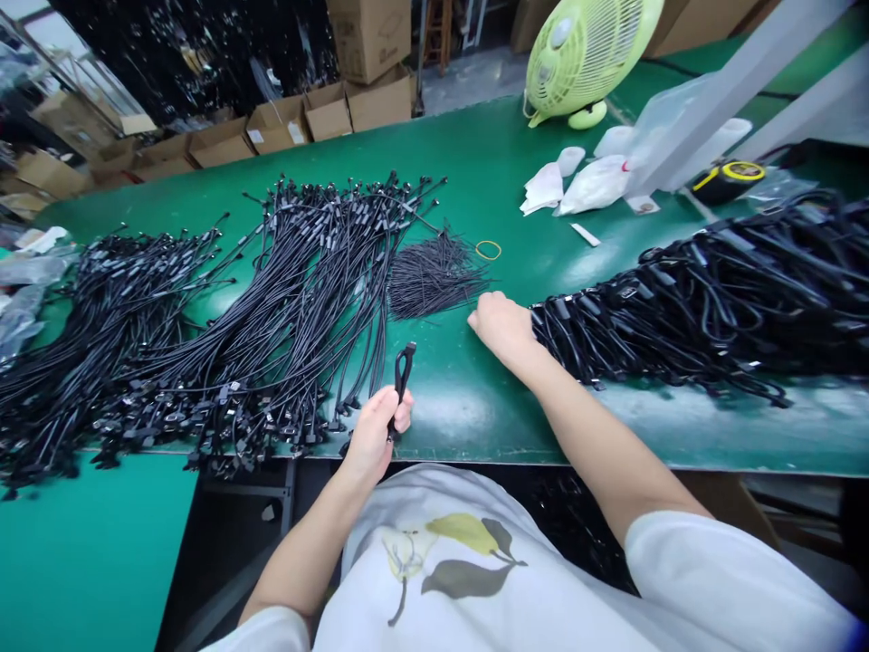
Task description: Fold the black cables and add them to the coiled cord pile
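**Left hand pinching a black cable upright over the green bench**

The left hand's fingers are closed around the black cable, which is doubling into a narrow loop. Its connector end is poking up past the fingertips, and its long axis is pointing toward the far bench edge, leaning slightly right. The left hand is working just inside the near edge, and the cable is nearer to it than to the right hand. The right hand is resting on the bench a little farther out, fingers loosely curled and holding nothing, just beside a heap of coiled black cables along the right side. Past its fingers, a bundle of thin black wires and a yellow rubber band are lying apart on the green surface. To the left, long fanned black cables are stretching across the bench, their connector ends gathering near the near edge.
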A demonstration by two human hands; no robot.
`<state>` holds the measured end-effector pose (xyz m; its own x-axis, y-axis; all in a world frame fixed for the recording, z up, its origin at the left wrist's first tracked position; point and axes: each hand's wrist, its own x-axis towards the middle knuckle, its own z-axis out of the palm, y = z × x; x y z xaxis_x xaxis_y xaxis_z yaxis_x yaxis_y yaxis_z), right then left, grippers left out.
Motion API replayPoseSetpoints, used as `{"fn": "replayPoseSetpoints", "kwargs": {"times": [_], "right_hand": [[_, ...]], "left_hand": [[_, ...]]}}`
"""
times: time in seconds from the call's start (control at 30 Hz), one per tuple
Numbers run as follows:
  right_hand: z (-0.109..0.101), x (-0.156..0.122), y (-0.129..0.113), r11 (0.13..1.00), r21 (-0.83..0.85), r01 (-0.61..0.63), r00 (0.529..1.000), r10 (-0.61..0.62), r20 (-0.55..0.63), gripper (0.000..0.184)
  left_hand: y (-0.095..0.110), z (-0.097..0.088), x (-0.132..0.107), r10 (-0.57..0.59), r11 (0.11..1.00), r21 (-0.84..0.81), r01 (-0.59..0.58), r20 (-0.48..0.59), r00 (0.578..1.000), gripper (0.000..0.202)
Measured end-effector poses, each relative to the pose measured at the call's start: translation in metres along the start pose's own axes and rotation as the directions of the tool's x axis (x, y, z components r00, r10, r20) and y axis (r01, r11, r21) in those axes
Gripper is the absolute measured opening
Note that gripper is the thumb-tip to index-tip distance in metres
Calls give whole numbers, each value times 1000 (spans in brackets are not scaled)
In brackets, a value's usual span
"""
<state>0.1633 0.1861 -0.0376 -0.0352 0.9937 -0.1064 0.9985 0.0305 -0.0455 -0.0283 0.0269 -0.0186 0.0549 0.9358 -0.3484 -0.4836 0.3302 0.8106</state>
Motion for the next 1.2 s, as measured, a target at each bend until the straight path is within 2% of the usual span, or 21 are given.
{"fn": "replayPoseSetpoints", "kwargs": {"times": [0.1,0.27,0.47,0.67,0.77,0.83,0.9,0.93,0.97,1.0,1.03,1.07,1.13,1.17,1.2], "right_hand": [[-1,2,3,1000,13,3,999,-3,-45,35],[-3,20,3,999,47,11,999,-13,43,26],[-3,13,1,999,49,-3,1000,4,-28,36],[-1,31,-4,994,106,-13,995,3,97,25],[-8,11,-5,996,93,1,1000,-2,8,30],[-12,-17,-10,986,139,93,991,-79,-106,29],[-13,-51,-19,899,310,310,950,-283,-130,22],[-11,-68,-24,798,439,413,906,-407,-114,18],[-9,-82,-29,672,576,466,855,-509,-98,16],[-6,-95,-34,546,695,467,812,-575,-95,16],[-2,-105,-38,447,779,439,795,-598,-105,16],[2,-113,-41,391,824,410,804,-582,-123,16],[7,-122,-44,385,816,430,833,-517,-196,14],[7,-125,-44,417,765,490,826,-503,-255,13],[7,-127,-43,465,675,573,797,-507,-327,13]], "left_hand": [[0,1,-2,7,1000,-1,-7,19,1000,38],[-4,1,-9,-6,1000,-29,8,47,999,39],[-9,-6,-16,4,999,-54,-3,33,999,36],[-11,-2,-20,-2,999,-46,6,85,996,39],[-9,-4,-24,17,998,-62,-12,69,997,43],[-8,-4,-24,21,997,-75,-16,67,998,49],[-9,-2,-21,23,997,-77,-17,81,996,58],[-10,-1,-19,31,997,-67,-25,91,995,61],[-12,0,-16,49,998,-49,-44,98,994,63],[-13,1,-14,77,997,-19,-76,97,992,63],[-14,1,-11,115,993,22,-118,89,989,60],[-15,1,-9,159,984,74,-165,77,984,57],[-16,-3,-5,248,944,213,-252,45,968,51],[-17,-5,-5,290,910,300,-286,32,957,49],[-16,-8,-4,329,862,398,-314,31,944,47]]}}
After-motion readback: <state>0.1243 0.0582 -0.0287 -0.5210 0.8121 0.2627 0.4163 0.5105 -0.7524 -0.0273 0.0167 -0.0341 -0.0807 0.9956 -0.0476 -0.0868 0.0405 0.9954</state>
